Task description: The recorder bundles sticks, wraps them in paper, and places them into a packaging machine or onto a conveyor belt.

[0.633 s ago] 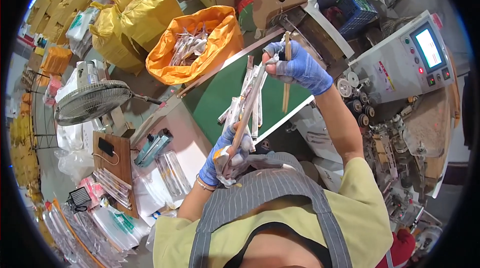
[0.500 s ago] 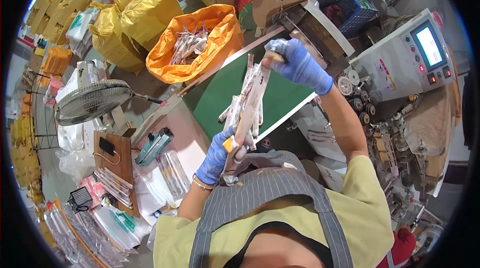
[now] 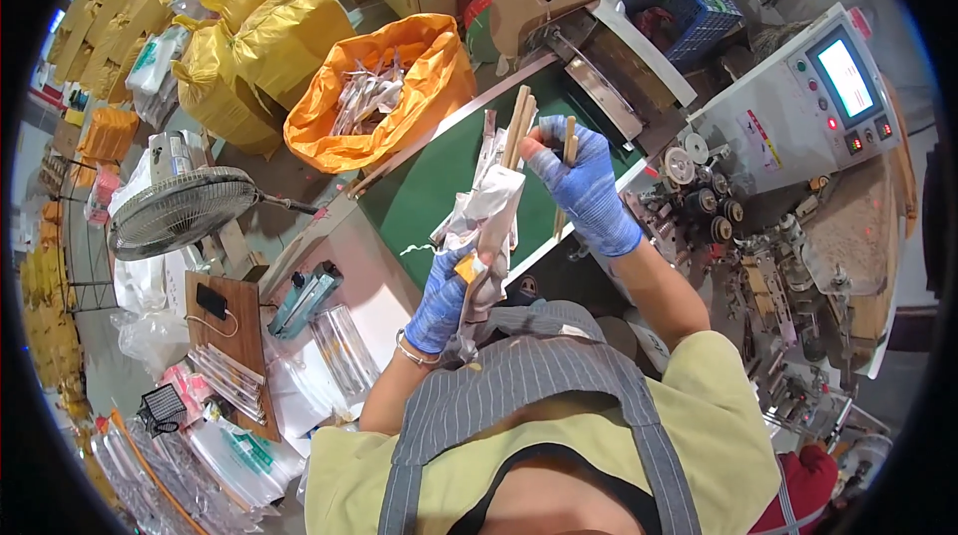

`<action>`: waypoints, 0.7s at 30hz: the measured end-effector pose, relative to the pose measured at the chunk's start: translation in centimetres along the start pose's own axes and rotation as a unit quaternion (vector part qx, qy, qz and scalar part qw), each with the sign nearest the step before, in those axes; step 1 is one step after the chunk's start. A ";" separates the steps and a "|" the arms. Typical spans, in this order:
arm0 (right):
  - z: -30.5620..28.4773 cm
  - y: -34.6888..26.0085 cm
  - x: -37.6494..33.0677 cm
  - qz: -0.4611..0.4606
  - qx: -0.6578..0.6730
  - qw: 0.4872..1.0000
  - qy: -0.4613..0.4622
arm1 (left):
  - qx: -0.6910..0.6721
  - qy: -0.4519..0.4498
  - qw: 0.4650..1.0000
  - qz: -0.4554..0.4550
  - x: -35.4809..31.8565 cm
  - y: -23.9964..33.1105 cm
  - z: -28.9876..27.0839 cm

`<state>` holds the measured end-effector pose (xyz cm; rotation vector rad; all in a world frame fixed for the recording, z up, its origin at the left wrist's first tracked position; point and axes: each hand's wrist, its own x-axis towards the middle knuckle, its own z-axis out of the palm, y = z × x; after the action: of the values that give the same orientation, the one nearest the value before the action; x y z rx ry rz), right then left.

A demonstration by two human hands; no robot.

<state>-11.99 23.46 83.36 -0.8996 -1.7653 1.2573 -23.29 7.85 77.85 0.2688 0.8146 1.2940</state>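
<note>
- Pale wooden sticks (image 3: 517, 128) jut from a paper wrapper (image 3: 499, 198) above the green-topped desk (image 3: 414, 198); their bare ends point away from the person and slightly right.
- Their long axis slants from the apron (image 3: 519, 375) at lower left to upper right.
- The sticks look slim, straight and tan; the wrapper is whitish, creased and crumpled.
- The left hand (image 3: 439, 303), covered in blue, has its fingers closed around the wrapper's lower part.
- The right hand (image 3: 587, 188), also blue-covered, curls its fingers around a second stick bundle (image 3: 570, 143), nearly upright; whether its fingertips touch the first sticks, I cannot tell.
</note>
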 end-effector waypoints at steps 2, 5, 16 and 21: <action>-0.2 0.1 -0.3 0.025 0.014 1.000 -0.004 | 0.004 0.002 1.000 -0.007 0.0 -0.7 0.4; -0.2 -1.0 -0.4 0.107 0.076 0.991 -0.001 | 0.279 0.005 0.960 0.020 0.3 -1.0 -0.3; 0.0 3.9 2.2 -0.112 0.001 0.987 -0.112 | -0.291 -0.243 0.906 0.189 5.8 5.3 -2.3; 5.6 5.2 -4.0 0.036 0.122 0.932 -0.339 | -0.286 -0.291 0.865 0.293 7.3 8.7 -2.3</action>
<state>-14.59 19.05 76.40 -0.4015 -2.0236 1.9507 -30.96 16.50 78.67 0.4164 -0.2143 1.8255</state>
